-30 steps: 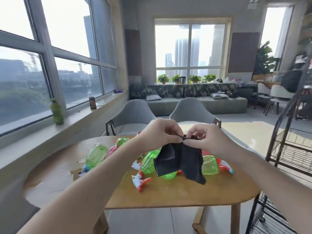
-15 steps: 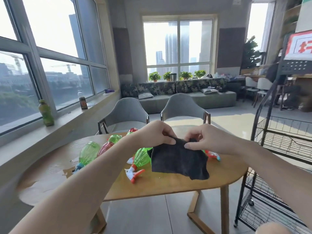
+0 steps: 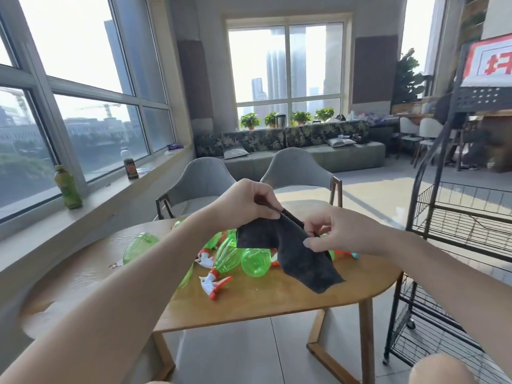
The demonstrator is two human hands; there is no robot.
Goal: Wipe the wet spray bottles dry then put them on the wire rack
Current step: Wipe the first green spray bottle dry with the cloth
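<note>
Item: green spray bottles (image 3: 255,261), several, lying on their sides in a heap on the wooden table (image 3: 257,302), below the hands. I judge them light, hollow plastic, slick while wet and prone to roll; I would take one round the body or at the neck under the white-and-orange trigger head (image 3: 214,284).

Item: dark cloth (image 3: 293,252), soft and limp, draping off its top edge above the heap.

Item: left hand (image 3: 245,202), raised over the table, thumb and fingers pinching the cloth's upper corner.

Item: right hand (image 3: 336,235), lower and just beside, fingers curled, pinching the same edge.

Item: black wire rack (image 3: 454,212), standing right of the table; I see no bottle on its shelves.
</note>
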